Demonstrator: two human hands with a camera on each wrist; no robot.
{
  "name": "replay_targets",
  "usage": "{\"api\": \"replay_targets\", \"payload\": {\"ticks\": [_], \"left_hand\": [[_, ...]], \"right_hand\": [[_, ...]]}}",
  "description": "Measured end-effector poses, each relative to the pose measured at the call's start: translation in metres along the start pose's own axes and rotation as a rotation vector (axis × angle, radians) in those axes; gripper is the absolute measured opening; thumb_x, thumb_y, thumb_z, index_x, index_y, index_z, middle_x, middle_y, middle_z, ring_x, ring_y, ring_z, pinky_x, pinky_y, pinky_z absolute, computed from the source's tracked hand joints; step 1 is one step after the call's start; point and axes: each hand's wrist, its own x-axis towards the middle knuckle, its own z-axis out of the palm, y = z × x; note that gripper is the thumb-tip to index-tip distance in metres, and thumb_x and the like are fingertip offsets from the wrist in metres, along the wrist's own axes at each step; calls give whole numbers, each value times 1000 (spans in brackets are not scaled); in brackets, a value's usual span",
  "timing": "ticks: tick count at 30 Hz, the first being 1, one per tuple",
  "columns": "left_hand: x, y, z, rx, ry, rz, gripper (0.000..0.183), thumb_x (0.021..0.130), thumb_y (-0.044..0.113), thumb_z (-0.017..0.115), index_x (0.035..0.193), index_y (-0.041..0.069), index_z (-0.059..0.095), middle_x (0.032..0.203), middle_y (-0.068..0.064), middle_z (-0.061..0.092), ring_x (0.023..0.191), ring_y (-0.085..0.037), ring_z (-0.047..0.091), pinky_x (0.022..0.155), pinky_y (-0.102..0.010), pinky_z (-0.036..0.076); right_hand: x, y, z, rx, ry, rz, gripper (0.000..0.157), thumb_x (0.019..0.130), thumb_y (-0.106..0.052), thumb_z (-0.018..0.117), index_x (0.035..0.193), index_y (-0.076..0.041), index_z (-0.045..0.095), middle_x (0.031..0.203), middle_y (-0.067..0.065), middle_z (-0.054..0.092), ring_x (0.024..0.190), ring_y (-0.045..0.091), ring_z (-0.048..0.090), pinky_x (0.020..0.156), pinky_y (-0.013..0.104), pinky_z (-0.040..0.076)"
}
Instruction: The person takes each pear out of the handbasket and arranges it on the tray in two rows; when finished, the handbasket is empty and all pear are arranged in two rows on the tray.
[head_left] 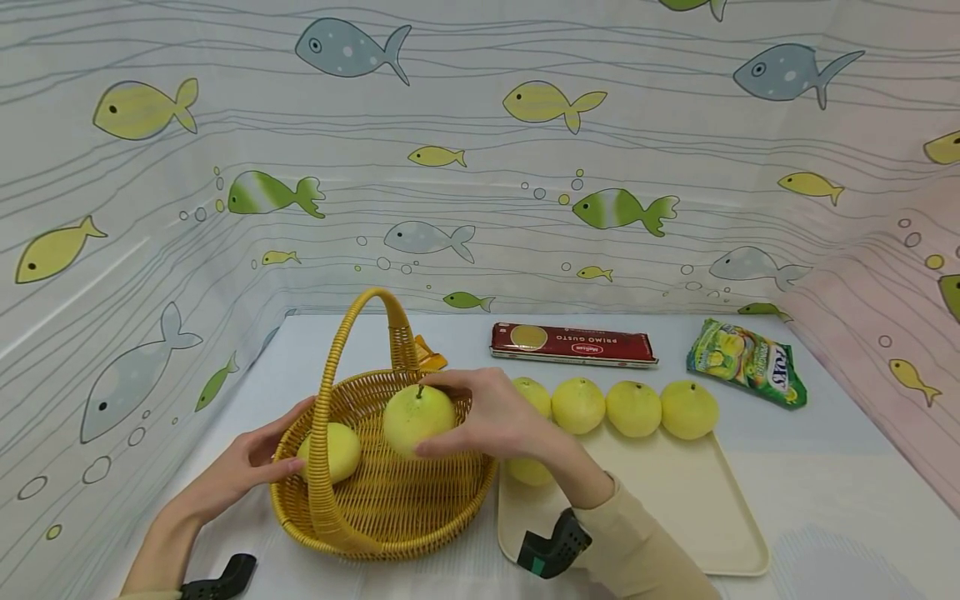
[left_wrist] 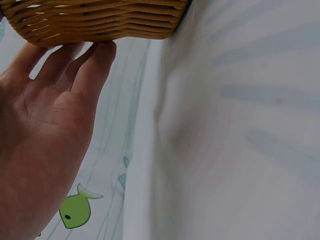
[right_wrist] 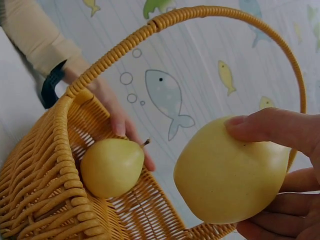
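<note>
A yellow wicker basket (head_left: pixel 420 542) with a tall arched handle stands at the front left of the table. My right hand (head_left: pixel 498 415) holds a yellow-green pear (head_left: pixel 417 419) over the basket, thumb on one side and fingers on the other. Another pear (right_wrist: pixel 112 167) lies inside, by the left wall. At that side my left hand (head_left: pixel 242 467) grips the basket, thumb over the rim and fingers against the outer weave. In the left wrist view, the fingers (left_wrist: pixel 95 67) touch the wicker from outside.
Right of the basket lies a cream tray (head_left: pixel 675 517) with several pears (head_left: pixel 633 408) along its far edge; one more is partly behind my right forearm. Farther back are a dark red packet (head_left: pixel 573 344), a green bag (head_left: pixel 746 362) and an orange wrapper (head_left: pixel 429 357) behind the basket.
</note>
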Motion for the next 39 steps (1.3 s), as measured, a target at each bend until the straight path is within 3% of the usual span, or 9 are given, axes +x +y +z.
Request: {"api": "replay_targets", "payload": {"ticks": [12,26,33,39], "left_hand": [[0,-1,0,3,8,0,74,99,5,59,160,26,24,165,9,26,137,14,34,102,-8,37],[2,-1,0,0,5,-8,73,99,5,59,160,27,25,165,8,24,138,16,29,103,-6,32],[0,-1,0,-1,6,1,74,98,4,59,160,26,25,165,8,25,138,15,31,103,-7,34],[1,-1,-1,0,8,2,74,98,4,59,160,26,25,165,8,24,138,15,31,103,-7,34]], "right_hand": [[-3,5,-24,-18,26,-10,67,71,-35,89,132,-18,66,120,-8,71,112,10,65,98,34,52],[-15,8,-55,-25,99,43,66,67,-34,92,128,-23,68,119,-10,69,113,10,61,100,38,50],[-20,10,-66,-43,119,19,73,69,-33,91,135,-13,64,129,0,67,118,17,63,102,42,50],[-25,12,-76,-40,136,66,75,71,-34,89,138,-12,62,135,2,65,122,20,61,106,46,48]]}}
